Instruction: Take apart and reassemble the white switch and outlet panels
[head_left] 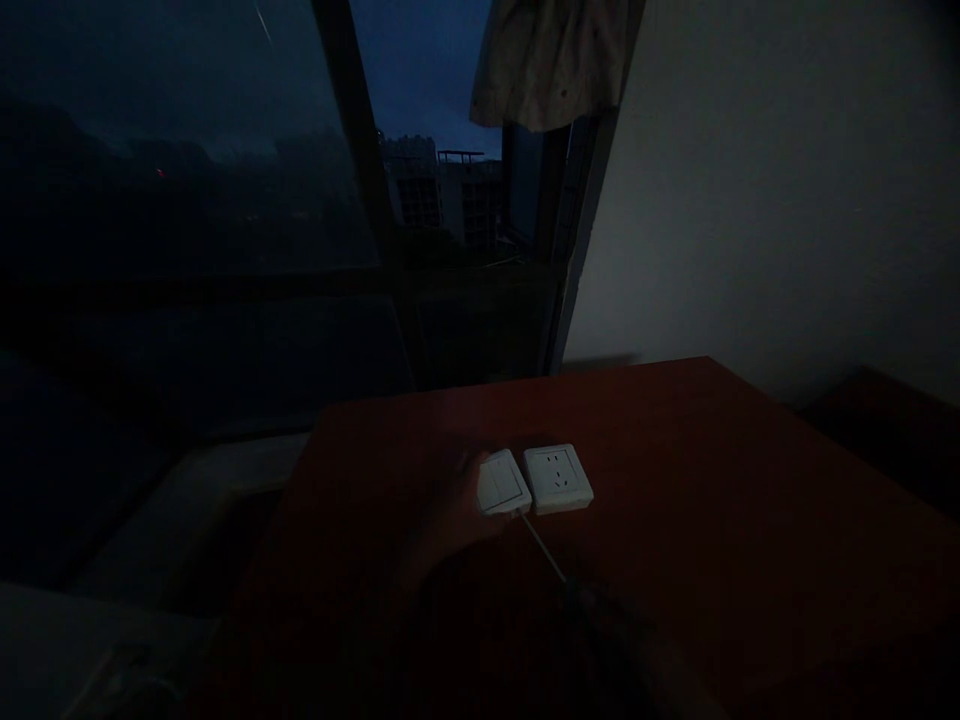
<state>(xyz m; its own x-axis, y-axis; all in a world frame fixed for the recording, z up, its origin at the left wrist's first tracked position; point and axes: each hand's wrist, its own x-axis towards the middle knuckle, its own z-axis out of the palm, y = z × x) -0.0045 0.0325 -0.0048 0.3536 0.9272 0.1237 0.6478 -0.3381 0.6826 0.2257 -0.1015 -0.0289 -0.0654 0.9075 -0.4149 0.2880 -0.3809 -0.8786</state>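
Observation:
My left hand (459, 518) grips a white wall switch (501, 482) by its left side, fingers behind it and thumb along the near edge. In the dark at the lower right, my right hand (600, 615) is closed round the handle of a screwdriver (544, 548). Its thin shaft slants up to the left, and the tip meets the near edge of the switch. Just right of the switch, a white wall socket (558, 478) lies face up, its slots showing. Deep shadow hides most of my right hand's fingers.
The reddish-brown table (690, 450) carries both white units. Behind it stand a dark-framed window (401, 300) and, to the right, a pale wall (757, 200). A cloth curtain (555, 65) hangs at the window's top. The room is very dim.

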